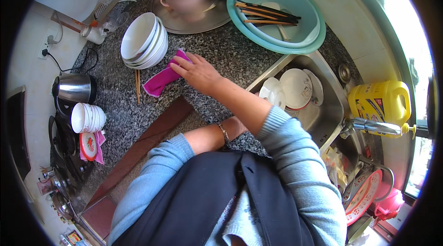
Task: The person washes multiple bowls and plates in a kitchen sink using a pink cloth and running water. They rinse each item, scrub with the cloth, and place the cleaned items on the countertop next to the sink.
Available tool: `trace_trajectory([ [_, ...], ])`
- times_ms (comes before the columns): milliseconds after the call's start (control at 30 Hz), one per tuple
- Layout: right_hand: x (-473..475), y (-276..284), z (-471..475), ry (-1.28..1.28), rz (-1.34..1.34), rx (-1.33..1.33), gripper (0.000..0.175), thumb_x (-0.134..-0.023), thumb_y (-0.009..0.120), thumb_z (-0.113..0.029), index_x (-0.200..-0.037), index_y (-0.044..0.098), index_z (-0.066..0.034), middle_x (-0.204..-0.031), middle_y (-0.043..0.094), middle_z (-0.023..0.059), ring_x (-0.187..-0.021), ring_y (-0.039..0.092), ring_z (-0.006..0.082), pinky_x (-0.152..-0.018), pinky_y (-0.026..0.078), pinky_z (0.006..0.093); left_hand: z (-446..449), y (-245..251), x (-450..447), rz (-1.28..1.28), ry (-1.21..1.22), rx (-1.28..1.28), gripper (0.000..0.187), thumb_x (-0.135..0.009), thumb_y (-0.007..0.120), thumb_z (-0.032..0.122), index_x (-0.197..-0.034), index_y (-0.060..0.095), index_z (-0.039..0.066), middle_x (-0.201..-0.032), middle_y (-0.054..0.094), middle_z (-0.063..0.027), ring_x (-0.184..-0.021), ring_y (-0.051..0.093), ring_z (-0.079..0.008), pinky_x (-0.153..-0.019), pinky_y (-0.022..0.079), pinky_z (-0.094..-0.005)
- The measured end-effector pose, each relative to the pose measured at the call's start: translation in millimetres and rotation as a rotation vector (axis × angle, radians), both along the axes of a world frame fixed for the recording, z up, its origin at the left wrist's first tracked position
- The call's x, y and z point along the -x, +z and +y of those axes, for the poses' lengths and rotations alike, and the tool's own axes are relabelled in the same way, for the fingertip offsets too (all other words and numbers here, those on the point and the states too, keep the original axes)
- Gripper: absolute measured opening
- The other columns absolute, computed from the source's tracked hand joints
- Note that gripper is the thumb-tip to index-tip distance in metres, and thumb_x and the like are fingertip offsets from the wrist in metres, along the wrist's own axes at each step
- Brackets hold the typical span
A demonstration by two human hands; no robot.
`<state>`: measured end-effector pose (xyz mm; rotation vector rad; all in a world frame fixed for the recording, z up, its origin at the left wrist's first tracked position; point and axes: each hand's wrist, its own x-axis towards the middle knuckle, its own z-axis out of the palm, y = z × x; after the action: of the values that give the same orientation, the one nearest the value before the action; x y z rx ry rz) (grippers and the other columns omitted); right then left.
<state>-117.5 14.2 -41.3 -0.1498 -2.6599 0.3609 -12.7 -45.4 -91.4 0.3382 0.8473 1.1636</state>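
My right hand (199, 72) reaches across to the left, its fingers closed over one end of a folded magenta cloth (158, 81) on the granite counter. Beneath that forearm passes my left arm, so most of my left hand (238, 125) is hidden; it lies at the sink's near edge, beside a small white dish (270, 90). Its grip cannot be seen. White plates (295, 86) lean in the steel sink (327, 114). Just beyond the cloth stands a tilted stack of white bowls (143, 40), with a pair of wooden chopsticks (138, 86) lying next to it.
Nested green basins (320, 34) hold chopsticks (266, 14) and spoons. A round metal tray (207, 26) lies at the back. On the left are a kettle (74, 87) and more bowls (86, 117). A yellow detergent jug (375, 102) stands behind the faucet (373, 125).
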Motion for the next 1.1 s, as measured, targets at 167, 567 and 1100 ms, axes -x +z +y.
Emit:
trace_trajectory([
  [167,26.9,-13.5,-21.2,-0.003,-0.353,-0.028,0.033,-0.087,0.048,-0.016,-0.119,0.058,-0.0185,-0.111,0.060,0.0024,-0.109,0.054,0.0240,-0.100,0.033,0.0440,-9.3,23.4,19.4,-0.017,-0.066,-0.109,0.045,-0.097,0.049,0.029,-0.135,0.037,0.008,-0.114,0.056,-0.0049,-0.101,0.053,-0.0095,-0.085,0.047,-0.0286],
  [567,-261.1,74.8,2.5,-0.510,0.192,0.968,0.025,-0.079,0.064,-0.020,-0.093,0.058,0.0001,-0.076,0.056,0.0136,-0.070,0.055,0.0223,-0.068,0.047,0.0350,1.0,16.7,16.1,-0.052,-0.093,-0.213,0.034,-0.097,0.047,0.017,-0.129,0.042,0.007,-0.123,0.055,-0.0068,-0.114,0.054,-0.0214,-0.094,0.047,-0.0373],
  [1100,-347.0,-173.0,-27.1,-1.447,-0.825,0.828,0.074,-0.084,0.057,-0.041,-0.144,0.026,-0.0110,-0.150,0.017,0.0203,-0.133,0.018,0.0498,-0.104,0.023,0.0629,12.1,8.7,-3.8,0.011,0.046,0.059,0.045,-0.096,0.047,0.011,-0.138,0.033,0.005,-0.137,0.044,-0.0098,-0.128,0.042,-0.0245,-0.109,0.032,-0.0413],
])
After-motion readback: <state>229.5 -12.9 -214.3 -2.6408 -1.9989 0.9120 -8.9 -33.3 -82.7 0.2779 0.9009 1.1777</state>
